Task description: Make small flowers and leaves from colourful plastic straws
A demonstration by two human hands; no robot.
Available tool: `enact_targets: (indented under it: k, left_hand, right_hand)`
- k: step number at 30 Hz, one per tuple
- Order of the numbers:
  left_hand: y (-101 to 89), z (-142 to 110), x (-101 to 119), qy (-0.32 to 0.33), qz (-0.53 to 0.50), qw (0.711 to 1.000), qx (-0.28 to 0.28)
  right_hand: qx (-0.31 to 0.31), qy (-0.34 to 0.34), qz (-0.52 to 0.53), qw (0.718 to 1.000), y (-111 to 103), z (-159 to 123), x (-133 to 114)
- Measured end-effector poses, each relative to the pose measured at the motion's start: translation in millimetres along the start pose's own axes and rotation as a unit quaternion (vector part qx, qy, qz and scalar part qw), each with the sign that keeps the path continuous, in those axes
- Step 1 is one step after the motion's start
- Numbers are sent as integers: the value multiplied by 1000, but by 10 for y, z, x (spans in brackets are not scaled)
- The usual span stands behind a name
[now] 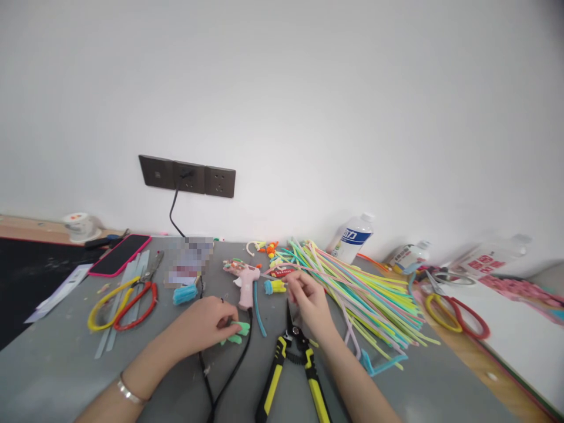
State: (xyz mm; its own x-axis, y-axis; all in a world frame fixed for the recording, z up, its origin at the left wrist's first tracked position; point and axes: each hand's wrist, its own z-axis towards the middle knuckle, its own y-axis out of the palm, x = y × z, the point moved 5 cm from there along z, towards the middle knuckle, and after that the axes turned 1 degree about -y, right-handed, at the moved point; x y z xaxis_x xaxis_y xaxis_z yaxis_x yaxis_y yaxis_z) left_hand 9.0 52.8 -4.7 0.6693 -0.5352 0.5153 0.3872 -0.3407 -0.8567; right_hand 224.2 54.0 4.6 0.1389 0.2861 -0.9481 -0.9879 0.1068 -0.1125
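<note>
Your left hand [211, 320] bends its fingers down at the mint-green fuzzy pieces [241, 328] on the grey tabletop [44, 376], near the middle; whether it grips one, I cannot tell. Your right hand [312, 301] has thumb and fingertips drawn together just right of the small yellow-and-blue fuzzy bundle [277, 286]; anything pinched there is too small to tell. Between your forearms lie metal cutters with black-and-yellow handles [275, 376], spread toward the near side. Farther off sits the pale pink glue gun [248, 286]; long pastel fuzzy stems [365, 289] heap to the right.
</note>
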Motion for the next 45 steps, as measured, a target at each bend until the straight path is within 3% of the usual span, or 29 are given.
enact_targets:
  k: [3,7,15,26,30,36,42,45]
  left_hand:
    - [6,6,-24,-5,10,1000,-3]
    - [-15,1,-18,-10,9,1000,4]
    - [-51,11,-22,-34,21,999,15]
    - [1,44,-91,-51,15,998,36]
    - [-20,44,-86,-52,18,997,50]
    - [-117,41,-55,-42,-46,991,116]
    - [-50,46,44,-15,-273,950,149]
    - [3,38,81,3,-332,933,141]
  right_hand:
    - [63,-25,-16,998,-154,40,-27]
    - [79,-39,-47,995,-199,58,-5]
    - [-15,-146,-239,960,-48,48,86]
    - [-81,-98,-388,913,11,23,313]
    - [-60,-119,-346,929,12,20,238]
    - [0,-137,-123,983,6,13,48]
    - [-86,-105,83,987,231,-99,-62]
    - [-132,-118,31,984,317,-175,-100]
